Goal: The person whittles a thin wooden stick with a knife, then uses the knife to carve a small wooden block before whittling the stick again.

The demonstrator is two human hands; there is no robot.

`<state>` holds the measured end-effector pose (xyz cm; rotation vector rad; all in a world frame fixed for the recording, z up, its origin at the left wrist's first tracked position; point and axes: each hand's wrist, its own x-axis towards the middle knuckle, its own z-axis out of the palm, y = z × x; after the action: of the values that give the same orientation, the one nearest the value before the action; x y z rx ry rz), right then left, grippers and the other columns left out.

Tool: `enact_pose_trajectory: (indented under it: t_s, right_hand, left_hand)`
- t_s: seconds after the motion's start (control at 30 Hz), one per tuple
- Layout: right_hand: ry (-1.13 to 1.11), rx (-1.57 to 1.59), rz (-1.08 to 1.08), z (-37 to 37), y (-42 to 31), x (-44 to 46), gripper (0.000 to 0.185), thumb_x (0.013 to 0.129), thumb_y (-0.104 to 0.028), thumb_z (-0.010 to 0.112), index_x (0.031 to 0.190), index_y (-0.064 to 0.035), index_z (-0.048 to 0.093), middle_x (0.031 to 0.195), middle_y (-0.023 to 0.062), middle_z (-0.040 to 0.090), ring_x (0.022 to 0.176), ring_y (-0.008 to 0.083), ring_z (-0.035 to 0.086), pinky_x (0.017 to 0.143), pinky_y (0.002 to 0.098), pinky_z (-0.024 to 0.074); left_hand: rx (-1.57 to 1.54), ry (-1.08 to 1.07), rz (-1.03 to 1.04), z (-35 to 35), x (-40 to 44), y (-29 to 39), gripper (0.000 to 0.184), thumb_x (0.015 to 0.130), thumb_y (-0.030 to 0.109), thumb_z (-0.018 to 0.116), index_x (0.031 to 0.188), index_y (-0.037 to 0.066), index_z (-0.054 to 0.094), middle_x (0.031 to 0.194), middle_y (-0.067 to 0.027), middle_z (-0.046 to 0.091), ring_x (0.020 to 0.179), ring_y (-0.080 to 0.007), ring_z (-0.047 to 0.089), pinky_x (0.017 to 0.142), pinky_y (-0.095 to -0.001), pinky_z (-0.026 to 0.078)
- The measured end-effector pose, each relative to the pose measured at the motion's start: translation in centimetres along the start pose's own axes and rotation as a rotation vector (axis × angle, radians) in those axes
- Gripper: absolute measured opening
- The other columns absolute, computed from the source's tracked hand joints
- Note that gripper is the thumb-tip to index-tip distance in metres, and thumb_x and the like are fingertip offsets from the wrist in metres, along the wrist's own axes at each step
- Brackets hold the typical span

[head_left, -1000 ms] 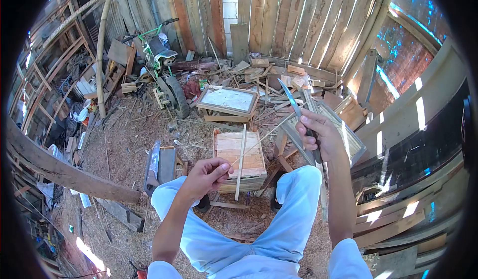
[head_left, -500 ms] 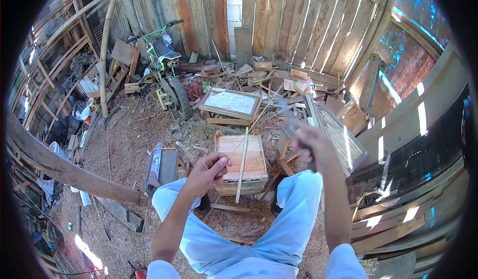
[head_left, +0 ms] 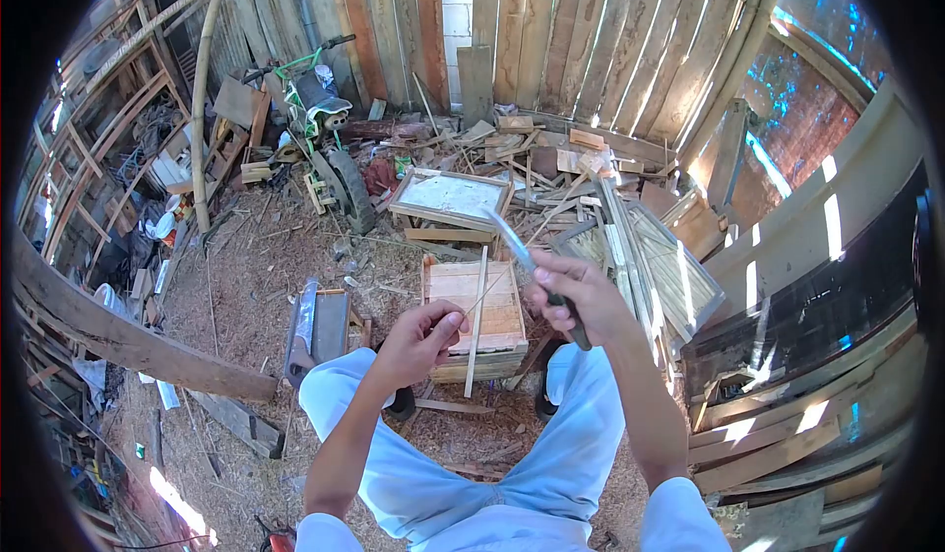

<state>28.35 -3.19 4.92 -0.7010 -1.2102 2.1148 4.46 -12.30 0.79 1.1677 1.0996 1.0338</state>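
Observation:
My left hand (head_left: 425,342) is closed in a pinch on a thin wooden stick (head_left: 482,297), which points up and to the right over a wooden box. In my right hand (head_left: 581,299) is a knife (head_left: 514,240), its dark handle gripped in the fist and its blade pointing up and left. The blade is apart from the stick. Between my knees stands the slatted wooden box (head_left: 502,327), with a narrow wood strip (head_left: 477,325) lying lengthwise across its top.
Left of the box, a handsaw (head_left: 306,325) lies on a small dark-topped stand (head_left: 333,327). Beyond the box is a framed white panel (head_left: 448,195). A small motorbike (head_left: 340,173) and piled wood scraps (head_left: 566,158) are at the back. A beam (head_left: 148,340) crosses the left side.
My right hand with the knife has moved left and slightly down, closer to my left hand. My left hand has shifted slightly right, still pinching the stick.

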Motion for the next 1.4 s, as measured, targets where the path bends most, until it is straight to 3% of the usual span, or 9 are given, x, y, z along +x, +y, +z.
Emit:
enact_pose_trajectory:
  t_s: [0.07, 0.23, 0.37, 0.5, 0.57, 0.7, 0.8, 0.93, 1.4]
  right_hand:
    - [0.024, 0.019, -0.014, -0.7, -0.9, -0.1, 0.043, 0.095, -0.012, 0.052, 0.137, -0.0049, 0.044, 0.077, 0.001, 0.051, 0.054, 0.0036, 0.039, 0.042, 0.0161, 0.0313]
    - [0.177, 0.023, -0.092, -1.5, -2.8, -0.9, 0.036, 0.093, -0.013, 0.056, 0.128, -0.0057, 0.051, 0.074, 0.0011, 0.051, 0.05, 0.0044, 0.039, 0.038, 0.0162, 0.0292]
    - [0.263, 0.025, -0.153, -2.1, -4.3, -1.5, 0.043, 0.093, -0.011, 0.055, 0.134, -0.0059, 0.047, 0.075, 0.0018, 0.051, 0.051, 0.0046, 0.04, 0.039, 0.0157, 0.0306]
    - [0.226, 0.078, -0.315, -4.1, -5.1, -1.7, 0.04, 0.092, -0.011, 0.055, 0.131, -0.0053, 0.049, 0.075, 0.0008, 0.052, 0.05, 0.0041, 0.04, 0.038, 0.0159, 0.0303]
    - [0.239, 0.071, -0.306, -3.8, -4.5, -2.0, 0.039, 0.093, -0.012, 0.054, 0.131, -0.0052, 0.049, 0.075, 0.0008, 0.053, 0.05, 0.0039, 0.041, 0.038, 0.016, 0.0309]
    - [0.014, -0.174, 0.067, 0.3, -1.9, -2.2, 0.044, 0.096, -0.014, 0.051, 0.138, -0.0053, 0.042, 0.075, 0.0018, 0.054, 0.052, 0.0039, 0.041, 0.041, 0.0165, 0.0319]
    - [-0.126, -0.239, 0.07, 2.3, 0.8, -1.0, 0.045, 0.097, -0.014, 0.05, 0.139, -0.0041, 0.04, 0.076, 0.0015, 0.055, 0.052, 0.0042, 0.04, 0.042, 0.0173, 0.0321]
    - [-0.127, -0.123, 0.075, 2.5, 1.4, -0.4, 0.041, 0.098, -0.012, 0.048, 0.137, -0.0029, 0.043, 0.077, 0.001, 0.054, 0.053, 0.004, 0.04, 0.043, 0.0177, 0.0322]
    - [0.072, -0.084, -0.031, 0.8, -1.9, -1.0, 0.029, 0.096, -0.013, 0.051, 0.122, 0.0014, 0.053, 0.076, 0.0015, 0.052, 0.052, 0.0032, 0.04, 0.04, 0.0155, 0.0322]
  left_hand:
    - [-0.019, -0.011, -0.021, -0.8, -0.4, -0.6, 0.022, 0.1, 0.02, 0.048, 0.09, 0.004, 0.058, 0.066, 0.0052, 0.045, 0.052, -0.0023, 0.039, 0.046, -0.0189, 0.033]
    - [0.033, -0.009, -0.009, -1.6, -1.6, -0.5, 0.021, 0.099, 0.02, 0.048, 0.09, 0.004, 0.058, 0.065, 0.0057, 0.044, 0.053, -0.0022, 0.038, 0.045, -0.0197, 0.032]
    - [0.018, -0.046, -0.032, -2.1, -2.3, -0.2, 0.021, 0.099, 0.02, 0.048, 0.09, 0.005, 0.058, 0.064, 0.006, 0.043, 0.052, -0.0017, 0.038, 0.044, -0.0195, 0.031]
    - [0.051, -0.011, -0.05, -2.0, -2.3, -0.1, 0.021, 0.1, 0.021, 0.048, 0.09, 0.005, 0.058, 0.064, 0.006, 0.043, 0.051, -0.0016, 0.037, 0.044, -0.0193, 0.031]
    - [0.026, 0.054, -0.014, -1.9, -1.7, -0.7, 0.021, 0.099, 0.021, 0.048, 0.091, 0.005, 0.058, 0.064, 0.0058, 0.043, 0.051, -0.0018, 0.037, 0.044, -0.0196, 0.032]
    - [0.024, 0.041, 0.023, -0.4, 0.0, -0.2, 0.02, 0.1, 0.021, 0.047, 0.092, 0.005, 0.057, 0.065, 0.0054, 0.044, 0.05, -0.002, 0.037, 0.044, -0.0196, 0.032]
    - [0.078, 0.025, 0.041, 1.2, 0.5, 1.2, 0.02, 0.1, 0.02, 0.046, 0.093, 0.005, 0.057, 0.064, 0.0054, 0.043, 0.049, -0.0019, 0.037, 0.043, -0.0199, 0.031]
    - [0.039, -0.034, 0.015, 1.3, 0.5, 1.8, 0.02, 0.101, 0.02, 0.044, 0.092, 0.005, 0.055, 0.062, 0.0066, 0.039, 0.049, -0.002, 0.032, 0.043, -0.0208, 0.027]
    - [-0.08, -0.114, -0.04, 0.6, -0.7, 1.6, 0.023, 0.101, 0.026, 0.044, 0.09, 0.008, 0.054, 0.063, 0.0075, 0.034, 0.05, -0.0032, 0.028, 0.044, -0.021, 0.026]
